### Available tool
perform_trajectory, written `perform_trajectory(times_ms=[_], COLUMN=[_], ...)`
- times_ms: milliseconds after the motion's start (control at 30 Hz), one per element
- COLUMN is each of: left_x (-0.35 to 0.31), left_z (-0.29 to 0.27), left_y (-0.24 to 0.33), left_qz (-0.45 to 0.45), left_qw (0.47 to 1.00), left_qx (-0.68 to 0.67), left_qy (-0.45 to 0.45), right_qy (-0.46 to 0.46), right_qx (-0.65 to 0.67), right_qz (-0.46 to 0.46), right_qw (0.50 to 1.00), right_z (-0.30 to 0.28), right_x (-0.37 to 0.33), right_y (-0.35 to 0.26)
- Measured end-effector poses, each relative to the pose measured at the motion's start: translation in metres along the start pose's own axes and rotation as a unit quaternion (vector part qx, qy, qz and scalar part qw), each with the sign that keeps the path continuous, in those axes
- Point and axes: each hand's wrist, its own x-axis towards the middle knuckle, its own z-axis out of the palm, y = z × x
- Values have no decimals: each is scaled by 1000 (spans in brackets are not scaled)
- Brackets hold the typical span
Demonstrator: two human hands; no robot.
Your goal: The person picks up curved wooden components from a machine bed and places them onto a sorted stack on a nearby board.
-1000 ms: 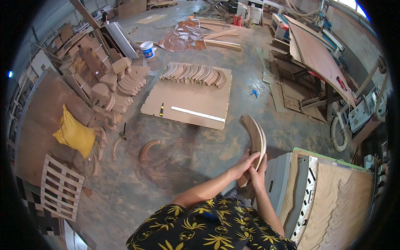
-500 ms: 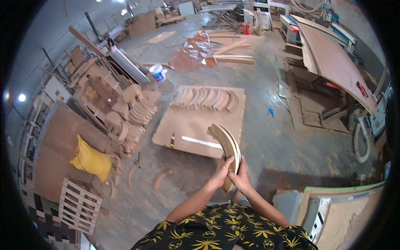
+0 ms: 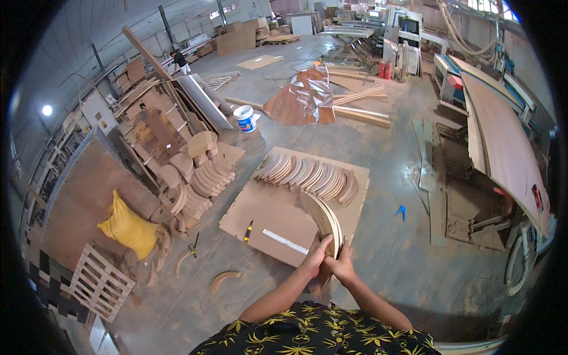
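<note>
Together my left hand and my right hand grip a small stack of curved wooden pieces, one hand on each side near its lower end. The stack is tilted, its far end overlapping the board's right part in view. Beyond it, a row of similar curved wooden pieces lies along the far side of a flat brown board. Nearer on this board are a yellow-and-black hand tool and a white strip. The lower end of the held stack is partly hidden by my hands.
Left of the board stand piles of curved wood offcuts, a yellow sack and a slatted pallet. A white bucket and crumpled brown sheeting lie ahead. A blue clamp-like tool is on the floor at right, before a sheet-laden bench.
The view has tilted up, showing more of the far workshop. My hands keep their grip on the curved pieces, whose far end now appears closer to the row on the board.
</note>
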Motion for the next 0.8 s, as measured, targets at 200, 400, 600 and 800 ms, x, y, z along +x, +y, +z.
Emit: perform_trajectory(times_ms=[200, 400, 600, 800], left_x=[95, 178, 274, 345], left_z=[-3, 8, 10, 27], left_y=[29, 55, 22, 0], left_qz=[-7, -14, -43, -96], left_qw=[993, 987, 985, 986], left_qx=[-42, 9, 60, 89], left_qy=[-106, -157, -155, -101], right_qy=[-13, 11, -73, -126], right_qx=[-7, -19, 71, 75], right_qz=[60, 56, 132, 301], right_qw=[998, 998, 986, 942], right_z=[-6, -25, -58, -115], right_x=[88, 182, 262, 353], right_y=[-34, 0, -20, 55])
